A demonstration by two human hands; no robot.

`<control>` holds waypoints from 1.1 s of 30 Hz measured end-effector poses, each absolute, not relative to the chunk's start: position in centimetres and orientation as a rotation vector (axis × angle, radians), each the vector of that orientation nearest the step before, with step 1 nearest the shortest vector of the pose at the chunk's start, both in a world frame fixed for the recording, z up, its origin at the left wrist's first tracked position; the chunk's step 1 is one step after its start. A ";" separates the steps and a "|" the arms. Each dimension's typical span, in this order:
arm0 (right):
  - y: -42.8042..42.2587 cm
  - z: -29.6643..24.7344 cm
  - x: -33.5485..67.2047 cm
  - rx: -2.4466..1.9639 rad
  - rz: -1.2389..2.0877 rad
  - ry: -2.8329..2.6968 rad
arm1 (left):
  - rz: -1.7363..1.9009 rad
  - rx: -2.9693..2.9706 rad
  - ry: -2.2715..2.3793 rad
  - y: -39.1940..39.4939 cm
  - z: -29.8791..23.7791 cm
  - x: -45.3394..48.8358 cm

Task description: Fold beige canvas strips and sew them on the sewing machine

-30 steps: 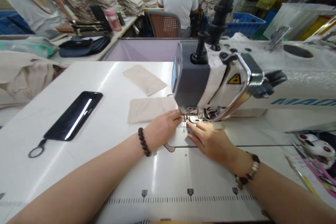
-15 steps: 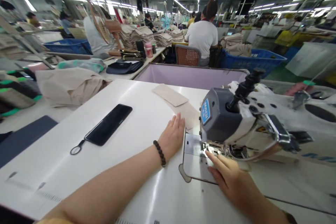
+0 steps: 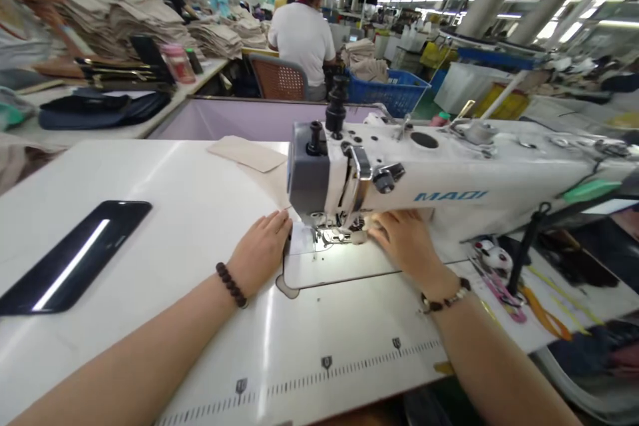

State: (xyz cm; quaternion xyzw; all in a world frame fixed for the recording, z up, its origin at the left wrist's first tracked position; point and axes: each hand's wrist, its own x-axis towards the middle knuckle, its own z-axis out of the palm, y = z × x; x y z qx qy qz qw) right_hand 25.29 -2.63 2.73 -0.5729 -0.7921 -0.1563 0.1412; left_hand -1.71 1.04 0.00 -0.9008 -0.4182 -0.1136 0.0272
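Note:
My left hand [image 3: 262, 246] lies flat on the white sewing table, fingers stretched out, beside the left edge of the metal needle plate [image 3: 309, 269]. Just beyond its fingertips are two beige fabric pieces [image 3: 249, 153], one overlapping the other. My right hand [image 3: 407, 246] reaches under the arm of the sewing machine [image 3: 449, 180], to the right of the lit presser foot [image 3: 339, 236]. Its fingers are extended, with the thumb apart; some fingertips are hidden by the machine. A bit of beige cloth seems to show behind this hand.
A black phone [image 3: 74, 256] lies on the left of the table. Scissors [image 3: 504, 293] and an orange strap [image 3: 546, 313] lie at the right. Behind the table stand a lilac-walled bin [image 3: 224, 120], a blue crate [image 3: 389, 90] and a seated co-worker [image 3: 302, 33].
The view has turned right and moved closer to the machine. My right hand has gone from the front of the presser foot to its right, under the arm. My left hand stays flat.

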 end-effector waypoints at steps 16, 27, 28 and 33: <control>-2.0 2.3 25.3 -1.631 -0.386 -2.296 | -0.366 -2.788 -1.205 1.3 -0.3 -1.9; -2.0 2.4 25.8 -1.540 -0.157 -2.147 | -0.334 -2.783 -1.155 1.4 0.0 -1.8; -2.0 2.4 25.8 -1.558 -0.171 -2.124 | -0.334 -2.782 -1.153 1.4 -0.1 -1.8; -2.7 3.9 26.2 -1.619 -0.231 -2.055 | -0.336 -2.781 -1.135 1.8 -0.8 -2.1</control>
